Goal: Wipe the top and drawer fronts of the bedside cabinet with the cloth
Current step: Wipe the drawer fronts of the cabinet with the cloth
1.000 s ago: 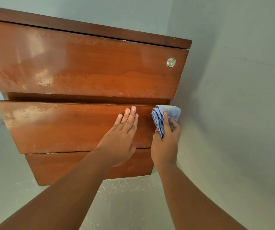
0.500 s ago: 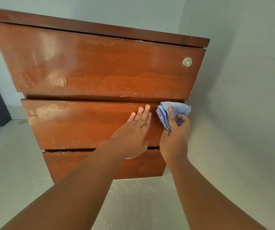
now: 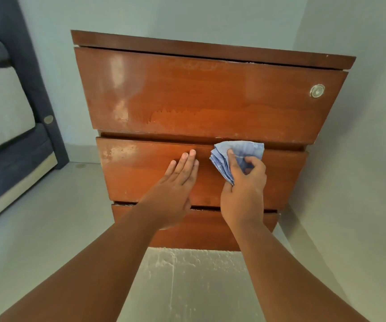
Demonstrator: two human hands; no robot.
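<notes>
Cabinet (image 3: 210, 94) between bed (image 3: 1, 108) and wall (image 3: 361, 159) (left hand (image 3: 175, 182) beside cloth (image 3: 245, 149)).

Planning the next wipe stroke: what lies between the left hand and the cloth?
Head view: only a bare strip of the middle drawer front separates left hand and cloth.

Bedside cabinet (image 3: 210, 98) in room corner — wall behind, wall just to its right, bed (image 3: 3, 117) well to left. Left hand (image 3: 175, 182) flat on middle drawer front (image 3: 136, 173); right hand (image 3: 243, 194) beside it, holding cloth (image 3: 238, 154) against same drawer's upper edge — lock (image 3: 317, 90) top drawer, right.
</notes>
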